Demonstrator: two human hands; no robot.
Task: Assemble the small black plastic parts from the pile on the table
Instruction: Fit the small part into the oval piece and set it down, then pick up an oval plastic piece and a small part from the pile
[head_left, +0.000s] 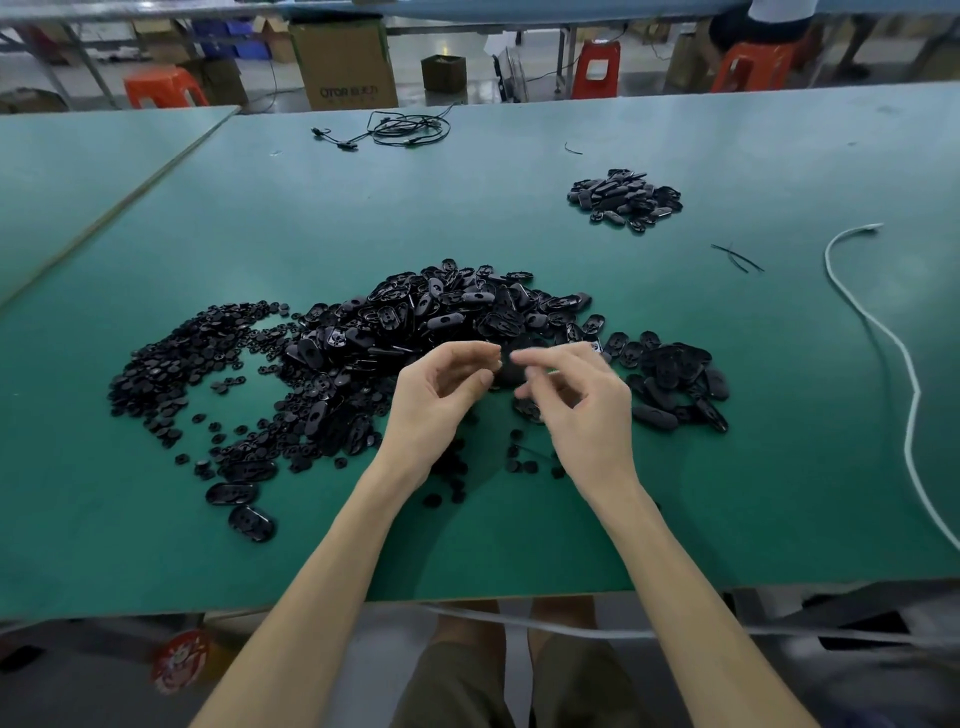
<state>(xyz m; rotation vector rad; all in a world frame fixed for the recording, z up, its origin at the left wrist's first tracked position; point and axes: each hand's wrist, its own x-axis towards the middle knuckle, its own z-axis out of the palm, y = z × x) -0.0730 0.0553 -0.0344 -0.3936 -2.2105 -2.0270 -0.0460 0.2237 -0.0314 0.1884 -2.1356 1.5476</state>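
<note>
A big pile of oval black plastic shells (457, 312) lies mid-table. To its left spreads a heap of small round black pieces (176, 364). My left hand (441, 395) hovers over the pile's near edge, its thumb and forefinger pinched at the rim of a dark oval part (506, 371) held between both hands. My right hand (576, 400) faces it, its fingertips motion-blurred and almost touching the same part. What the right fingers hold is too blurred to make out.
A smaller heap of black parts (623, 200) sits at the far right of the green table (727, 467). A white cable (883, 332) snakes along the right side and a black cable (405, 130) lies at the back. Stools and boxes stand beyond.
</note>
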